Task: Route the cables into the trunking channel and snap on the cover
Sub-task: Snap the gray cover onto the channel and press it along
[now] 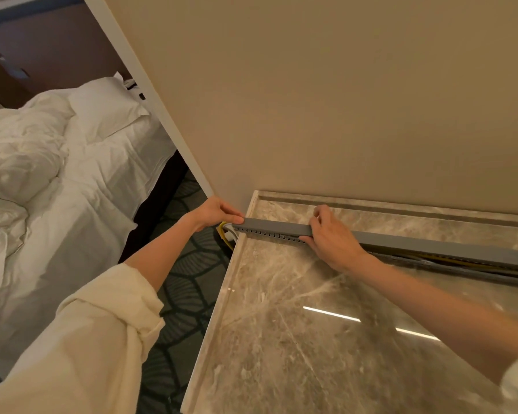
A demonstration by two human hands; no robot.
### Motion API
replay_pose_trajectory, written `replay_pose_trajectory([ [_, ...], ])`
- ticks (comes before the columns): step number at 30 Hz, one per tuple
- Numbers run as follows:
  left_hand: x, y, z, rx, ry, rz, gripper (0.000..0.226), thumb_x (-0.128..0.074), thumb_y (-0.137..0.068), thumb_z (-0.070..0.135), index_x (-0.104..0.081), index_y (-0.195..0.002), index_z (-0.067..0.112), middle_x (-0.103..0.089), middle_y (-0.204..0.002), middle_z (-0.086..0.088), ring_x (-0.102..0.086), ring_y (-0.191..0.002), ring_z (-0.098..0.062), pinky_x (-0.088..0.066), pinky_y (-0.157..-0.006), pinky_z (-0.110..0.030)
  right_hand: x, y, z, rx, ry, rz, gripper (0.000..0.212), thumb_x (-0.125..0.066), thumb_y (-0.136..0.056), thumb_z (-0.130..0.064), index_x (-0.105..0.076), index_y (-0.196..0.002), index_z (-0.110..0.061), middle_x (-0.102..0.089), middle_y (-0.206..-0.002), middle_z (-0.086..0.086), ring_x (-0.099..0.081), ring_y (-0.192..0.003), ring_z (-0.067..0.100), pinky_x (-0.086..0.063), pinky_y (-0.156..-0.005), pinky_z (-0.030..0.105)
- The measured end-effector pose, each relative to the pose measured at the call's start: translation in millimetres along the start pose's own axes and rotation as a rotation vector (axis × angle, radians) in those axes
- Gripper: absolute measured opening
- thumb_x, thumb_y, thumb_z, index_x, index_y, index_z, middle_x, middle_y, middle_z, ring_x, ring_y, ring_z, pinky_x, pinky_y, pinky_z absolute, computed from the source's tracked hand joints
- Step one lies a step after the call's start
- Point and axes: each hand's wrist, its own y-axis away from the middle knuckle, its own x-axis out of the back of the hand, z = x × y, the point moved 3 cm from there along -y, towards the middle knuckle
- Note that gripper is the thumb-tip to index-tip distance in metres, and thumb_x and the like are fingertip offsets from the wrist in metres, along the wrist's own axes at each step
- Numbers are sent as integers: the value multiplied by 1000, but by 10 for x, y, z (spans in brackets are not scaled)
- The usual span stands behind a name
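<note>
A long grey slotted trunking channel [269, 233] lies on the marble counter [296, 318], running left to right. Its grey cover [416, 245] sits flush on the left part and stands lifted off the channel toward the right. My left hand [214, 211] pinches the left end of the cover at the counter's corner. My right hand [332, 234] clasps over cover and channel a little further right. Yellow and white cables [225, 231] stick out of the left end and hang over the counter's edge. More cables [449, 259] show in the gap under the lifted cover.
A beige wall [326, 100] rises directly behind the counter. To the left lies a bed [57, 174] with white crumpled bedding and pillows. Dark patterned carpet [186, 279] fills the gap between bed and counter.
</note>
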Motion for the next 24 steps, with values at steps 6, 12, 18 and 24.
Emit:
replay_pose_trajectory([
  [6, -13, -43, -30, -50, -6, -3, 26, -74, -77, 10, -72, -102, 3, -72, -97, -11, -63, -83, -3, -51, -72, -10, -73, -386, -354, 67, -23, -150, 41, -37, -97, -47, -44, -109, -9, -67, -97, 9, -65, -77, 30, -39, -57, 34],
  [12, -24, -76, -69, -77, 12, 15, 23, -74, -78, 9, -72, -100, 2, -72, -98, -13, -65, -90, -15, -51, -81, -15, -133, -817, -852, 58, -160, -175, 35, -49, -95, -36, -49, -114, -6, -64, -111, 13, -64, -97, 32, -41, -68, 37],
  [18, -41, -89, -123, -44, 24, 0, 20, -72, -81, 16, -73, -100, 9, -72, -101, -11, -61, -96, -19, -49, -91, -31, -183, -827, -879, 30, -225, -114, 32, -53, -93, -33, -49, -112, -7, -63, -110, 12, -63, -95, 31, -44, -70, 37],
  [24, -58, -118, -92, -18, 28, 1, 17, -70, -83, 21, -74, -96, 11, -71, -91, -3, -62, -93, -16, -49, -79, -19, -218, -824, -860, 28, -237, -92, 32, -52, -93, -35, -50, -110, -9, -63, -110, 11, -63, -94, 31, -45, -70, 37],
])
